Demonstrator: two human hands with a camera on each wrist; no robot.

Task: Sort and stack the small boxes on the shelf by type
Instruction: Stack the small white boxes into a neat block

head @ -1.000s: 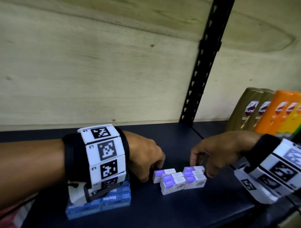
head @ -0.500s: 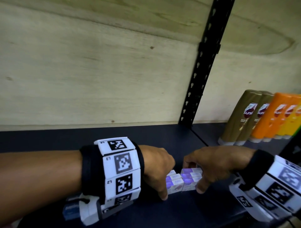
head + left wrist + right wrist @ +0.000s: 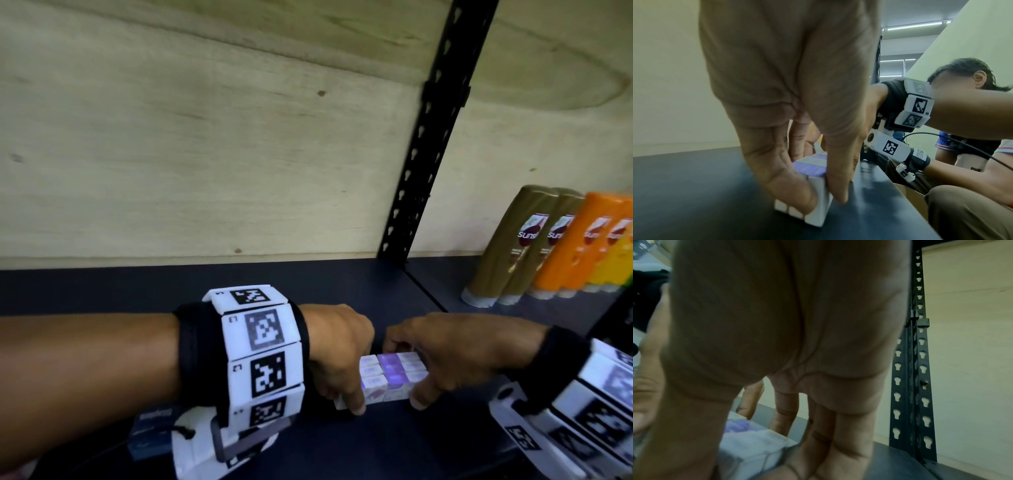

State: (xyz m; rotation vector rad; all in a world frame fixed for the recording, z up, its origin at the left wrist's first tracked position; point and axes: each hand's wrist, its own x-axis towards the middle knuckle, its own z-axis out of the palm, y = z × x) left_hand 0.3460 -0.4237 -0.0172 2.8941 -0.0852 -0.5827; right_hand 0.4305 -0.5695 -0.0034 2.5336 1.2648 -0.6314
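The cluster of small white-and-purple boxes sits on the dark shelf, near its front edge, directly between my two hands. The boxes lie flat, packed side by side with faces touching; the exact count cannot be determined because my fingers cover both ends.

My left hand bears on the left end of the cluster. In the left wrist view, the hand points downward: the thumb presses the near side face of the end box and a finger presses its end face, so the block is pinched between them. Fingers are curled, not relaxed.

My right hand covers the right end. The thumb tip contacts the front face of the cluster, and the remaining fingers arch over the top and far side. In the right wrist view, the hand is close and dim; the fingers descend past the far side of the boxes, with the thumb on the near side. Both hands grasp the cluster from opposite ends.

To the left, partly hidden beneath my left wristband, a blue box rests on the shelf. Shampoo bottles stand upright in the adjacent bay, past the black upright.
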